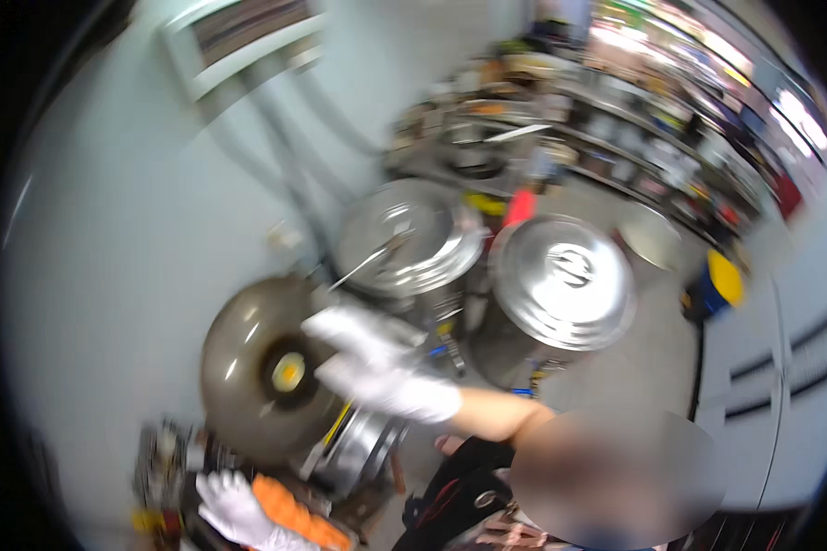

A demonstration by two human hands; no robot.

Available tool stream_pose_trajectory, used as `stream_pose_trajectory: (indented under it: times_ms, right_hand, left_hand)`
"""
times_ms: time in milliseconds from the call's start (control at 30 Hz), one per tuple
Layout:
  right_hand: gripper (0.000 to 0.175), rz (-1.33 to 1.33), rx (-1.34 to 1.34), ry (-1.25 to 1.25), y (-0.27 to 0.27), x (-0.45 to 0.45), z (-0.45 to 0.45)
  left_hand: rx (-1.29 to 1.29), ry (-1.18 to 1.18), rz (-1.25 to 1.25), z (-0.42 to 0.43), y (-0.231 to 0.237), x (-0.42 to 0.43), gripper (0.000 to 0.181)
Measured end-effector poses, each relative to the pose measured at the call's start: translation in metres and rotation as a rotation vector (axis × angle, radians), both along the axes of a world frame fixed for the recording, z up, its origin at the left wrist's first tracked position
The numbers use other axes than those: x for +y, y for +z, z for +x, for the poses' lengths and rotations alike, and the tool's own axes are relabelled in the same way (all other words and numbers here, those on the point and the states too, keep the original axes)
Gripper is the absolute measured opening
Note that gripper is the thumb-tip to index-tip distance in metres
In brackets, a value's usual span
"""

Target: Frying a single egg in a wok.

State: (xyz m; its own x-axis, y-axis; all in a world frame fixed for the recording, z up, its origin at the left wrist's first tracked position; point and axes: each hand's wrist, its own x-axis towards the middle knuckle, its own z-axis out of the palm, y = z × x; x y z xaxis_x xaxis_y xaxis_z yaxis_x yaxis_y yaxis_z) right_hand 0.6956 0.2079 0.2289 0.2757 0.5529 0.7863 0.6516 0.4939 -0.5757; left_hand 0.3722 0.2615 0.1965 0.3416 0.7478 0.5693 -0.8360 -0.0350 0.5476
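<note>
Much of the view is motion-blurred. My right hand (386,372), in a white glove, reaches left over the edge of a large round metal wok (241,386). Its fingers look spread, and I see nothing held in them. At the dark centre of the wok lies a small round yellow thing (289,372), perhaps egg. Low on the left is my left hand (233,506), also white-gloved, fingers apart. Beside it lies an orange object with a bumpy edge (300,513), too blurred to name. A shiny metal container (362,441) stands between the two hands.
Two large lidded metal pots stand ahead, one lid (413,237) bearing a long-handled utensil (365,268), the other lid (565,282) bright. Beyond are loaded shelves (634,131), a blue-and-yellow bin (720,286) and white cabinet doors (772,413). A pale wall (124,227) rises left.
</note>
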Motion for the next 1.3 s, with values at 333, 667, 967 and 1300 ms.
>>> stream_pose_trajectory:
  times_ms: [333,667,967,1300]
  right_hand:
    - [0.032,-0.326,-0.233,0.070,-0.114,-0.030,-0.033]
    - [0.023,-0.537,-0.280,0.130,-0.122,-0.047,-0.130]
    - [0.020,-0.563,-0.345,0.370,-0.109,-0.040,-0.169]
    - [0.014,-0.479,-0.196,0.496,-0.131,0.003,-0.146]
  left_hand:
    - [1.664,0.391,0.734,0.094,-0.080,0.003,0.048]
    - [1.893,0.729,1.459,0.072,-0.124,-0.035,0.061]
    - [2.254,0.803,1.184,0.030,-0.120,-0.058,0.061]
    - [1.958,0.916,0.734,-0.007,-0.087,-0.072,0.061]
